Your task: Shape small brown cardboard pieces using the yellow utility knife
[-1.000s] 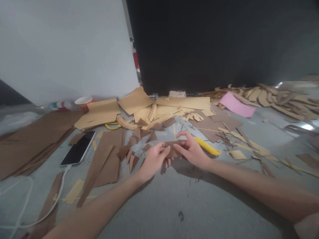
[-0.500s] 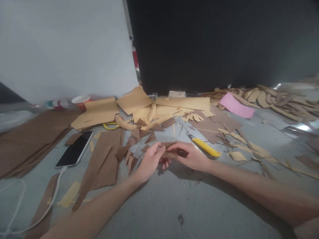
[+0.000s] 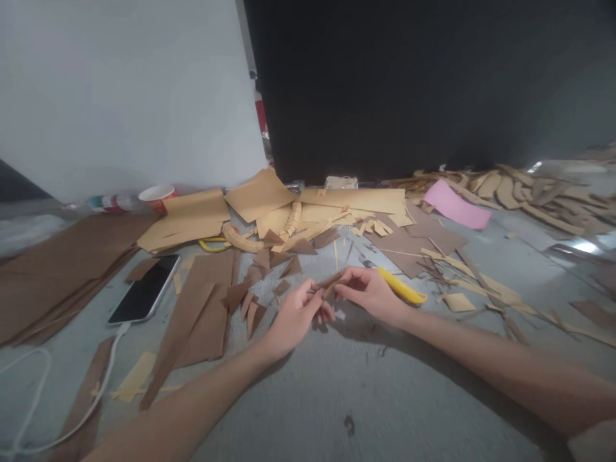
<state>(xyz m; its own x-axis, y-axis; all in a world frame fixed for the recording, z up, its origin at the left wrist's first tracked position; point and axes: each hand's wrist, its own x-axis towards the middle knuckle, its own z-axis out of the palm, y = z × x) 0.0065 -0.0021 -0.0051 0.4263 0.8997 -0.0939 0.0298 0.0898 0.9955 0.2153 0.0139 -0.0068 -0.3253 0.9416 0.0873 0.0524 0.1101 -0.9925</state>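
Note:
A small strip of brown paper or thin card (image 3: 332, 282) is held between my two hands, just above the grey table. My left hand (image 3: 297, 314) pinches its near end with thumb and forefinger, the other fingers curled underneath. On its far end the fingers of my right hand (image 3: 370, 295) are closed. Right behind my right hand lies a yellow utility knife (image 3: 404, 287), its front part covered by that hand. Several cut brown triangles (image 3: 238, 295) are scattered to the left of my left hand.
A phone (image 3: 144, 289) with a white cable lies at the left beside brown sheets (image 3: 202, 314). Tan sheets (image 3: 192, 218), a paper cup (image 3: 158, 196) and a pink sheet (image 3: 457, 204) stand or lie further back. Thin offcut strips (image 3: 481, 282) cover the right side.
My right hand has shifted slightly up and now hides more of the knife. The brown strip is turned, its far end pointing up and to the right. My left hand has moved slightly.

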